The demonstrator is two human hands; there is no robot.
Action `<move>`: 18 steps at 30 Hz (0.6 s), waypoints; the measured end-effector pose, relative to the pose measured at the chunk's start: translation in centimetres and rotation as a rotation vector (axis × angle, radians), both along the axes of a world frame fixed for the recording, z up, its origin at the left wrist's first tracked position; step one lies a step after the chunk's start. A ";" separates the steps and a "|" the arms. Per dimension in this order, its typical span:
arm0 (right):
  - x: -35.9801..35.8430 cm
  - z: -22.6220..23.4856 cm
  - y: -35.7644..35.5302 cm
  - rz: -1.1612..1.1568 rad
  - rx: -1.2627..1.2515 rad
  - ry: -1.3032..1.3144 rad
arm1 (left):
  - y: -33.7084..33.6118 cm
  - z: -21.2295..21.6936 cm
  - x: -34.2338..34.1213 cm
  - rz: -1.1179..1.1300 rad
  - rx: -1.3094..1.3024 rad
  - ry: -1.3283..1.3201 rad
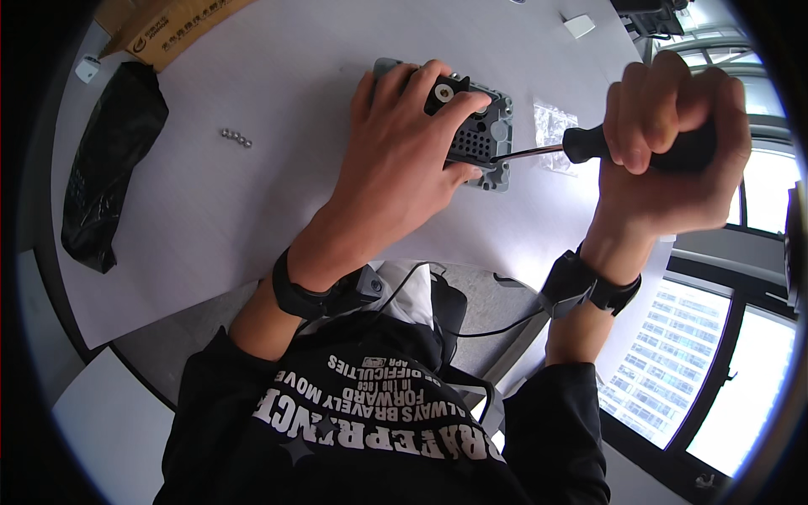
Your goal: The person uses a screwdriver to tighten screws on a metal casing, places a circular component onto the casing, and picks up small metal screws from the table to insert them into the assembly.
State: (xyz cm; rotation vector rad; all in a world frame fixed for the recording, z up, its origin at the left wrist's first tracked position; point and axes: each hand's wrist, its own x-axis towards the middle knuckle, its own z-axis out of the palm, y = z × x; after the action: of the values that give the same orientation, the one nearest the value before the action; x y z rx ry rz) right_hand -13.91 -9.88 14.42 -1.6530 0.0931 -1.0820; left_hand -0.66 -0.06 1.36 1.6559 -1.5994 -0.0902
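While pressed flat under the spread left hand (404,160), grey housing (488,135) near white table's (278,194) far edge; right hand (673,126) fisted around screwdriver (581,145), tip touching housing. Black bag (109,177) at left edge; windows (715,370) rightward.

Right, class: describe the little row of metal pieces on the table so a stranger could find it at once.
Start at the white table and look left of the left hand. Between that hand and the black plastic bag lies a short row of small silvery metal pieces, the only shiny loose bits on that side.
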 end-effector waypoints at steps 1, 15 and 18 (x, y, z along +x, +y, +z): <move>-0.4 0.3 -0.3 0.084 0.023 0.070 | 0.0 0.1 0.0 -0.001 0.000 -0.005; 0.5 0.7 -7.3 1.341 -0.013 0.143 | 0.3 0.5 0.3 -0.002 0.054 0.024; 0.6 -0.2 -7.7 1.160 0.046 0.087 | 0.4 0.4 0.4 0.000 0.059 0.031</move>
State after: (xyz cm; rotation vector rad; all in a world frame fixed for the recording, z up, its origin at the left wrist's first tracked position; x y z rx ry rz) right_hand -13.33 -17.56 14.25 -1.3503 -0.7001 -0.1128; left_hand -0.29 0.34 1.72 1.6915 -1.5872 -0.1638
